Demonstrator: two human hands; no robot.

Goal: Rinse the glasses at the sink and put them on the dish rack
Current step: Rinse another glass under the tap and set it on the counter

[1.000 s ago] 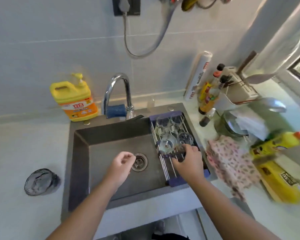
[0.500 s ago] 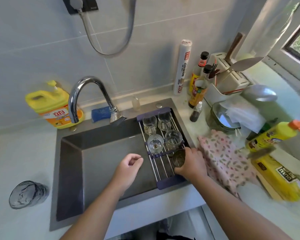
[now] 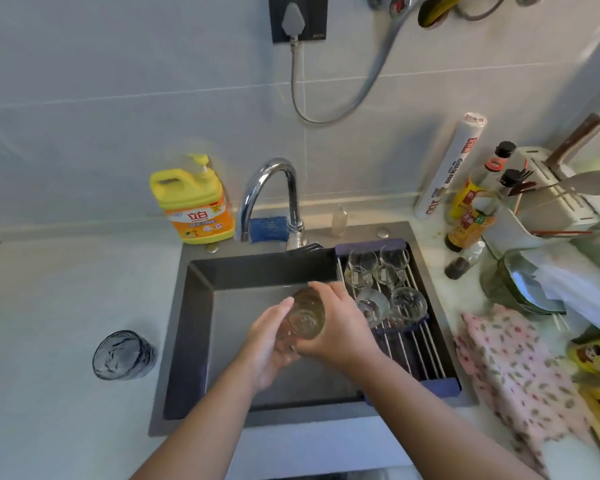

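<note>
A clear glass (image 3: 305,318) is held tilted over the dark sink basin (image 3: 201,327), its mouth facing me. My right hand (image 3: 340,327) wraps its right side and my left hand (image 3: 267,344) cups it from below and the left. Several clear glasses (image 3: 383,289) stand on the wire dish rack (image 3: 423,355) across the sink's right part. The chrome tap (image 3: 274,199) arches behind the basin; no running water shows. A dark ribbed glass (image 3: 123,355) stands on the counter to the left of the sink.
A yellow detergent jug (image 3: 193,202) and a blue sponge (image 3: 267,228) sit behind the sink. Right of the sink are sauce bottles (image 3: 471,216), a paper roll (image 3: 447,168), a utensil holder (image 3: 548,199), a bowl (image 3: 520,289) and a floral cloth (image 3: 520,368).
My right hand lifted a glass off the front of the rack and carried it left over the basin. My left hand rose to meet it and now holds it too.
</note>
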